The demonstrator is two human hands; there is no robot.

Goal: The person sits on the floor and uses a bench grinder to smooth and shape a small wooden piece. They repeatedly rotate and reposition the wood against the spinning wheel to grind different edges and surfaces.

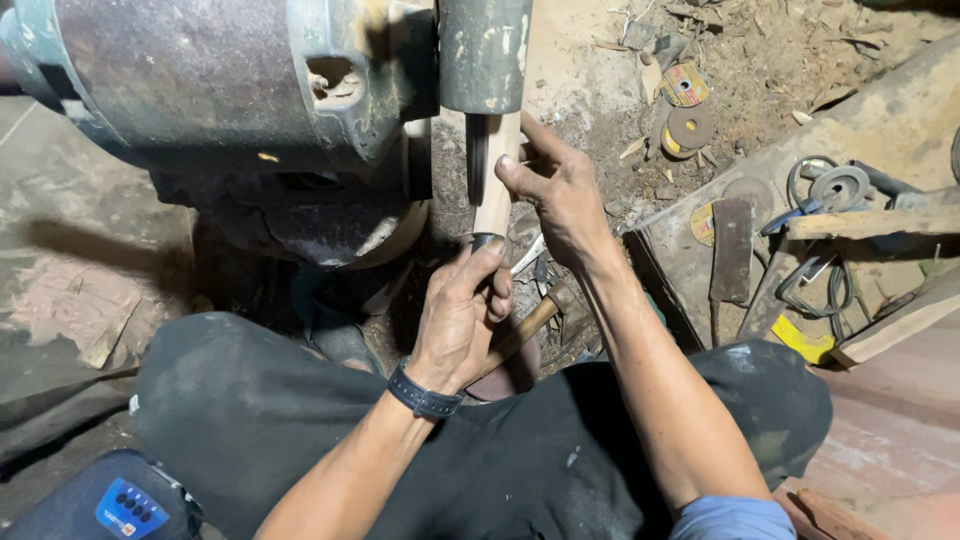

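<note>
Wooden spindle, pale and round, runs from the dark cylinder of a grimy green motor at the far side toward the person. The right hand grasps the spindle from the right, thumb laid across its middle. The left hand, with a black wristband, is clenched on a wooden-handled tool, its fingers touching the spindle's near end at a dark metal ring. Abrasive discs lie on the sawdust-strewn floor at far right, and a flat blade rests on a plank beside cables.
</note>
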